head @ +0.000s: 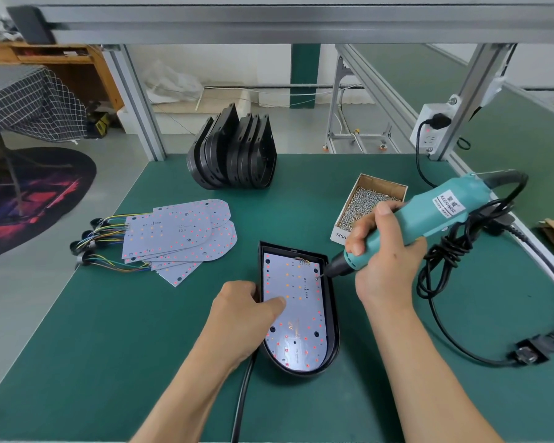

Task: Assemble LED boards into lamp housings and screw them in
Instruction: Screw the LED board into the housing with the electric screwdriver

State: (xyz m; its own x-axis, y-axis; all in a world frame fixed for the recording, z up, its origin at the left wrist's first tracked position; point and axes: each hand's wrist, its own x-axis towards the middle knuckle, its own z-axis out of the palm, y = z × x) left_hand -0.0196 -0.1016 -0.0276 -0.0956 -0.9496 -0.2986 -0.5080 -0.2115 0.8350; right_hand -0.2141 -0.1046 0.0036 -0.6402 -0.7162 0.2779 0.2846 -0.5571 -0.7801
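Head view — screws (363, 204) fill box (385, 183), board (293, 310) in housing (332, 318)

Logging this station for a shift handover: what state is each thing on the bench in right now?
LED board: seated in housing, pressed by left hand.
Lamp housing: lying open-side up.
Electric screwdriver: gripped by right hand, tip on board's upper right screw.
Screw box: open, full.
Spare boards: loosely stacked.
Empty housings: standing on edge.

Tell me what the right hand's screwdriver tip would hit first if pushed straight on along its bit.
The right hand aims the electric screwdriver down-left; its bit already appears to meet a screw on the LED board, near its right edge, inside the housing.
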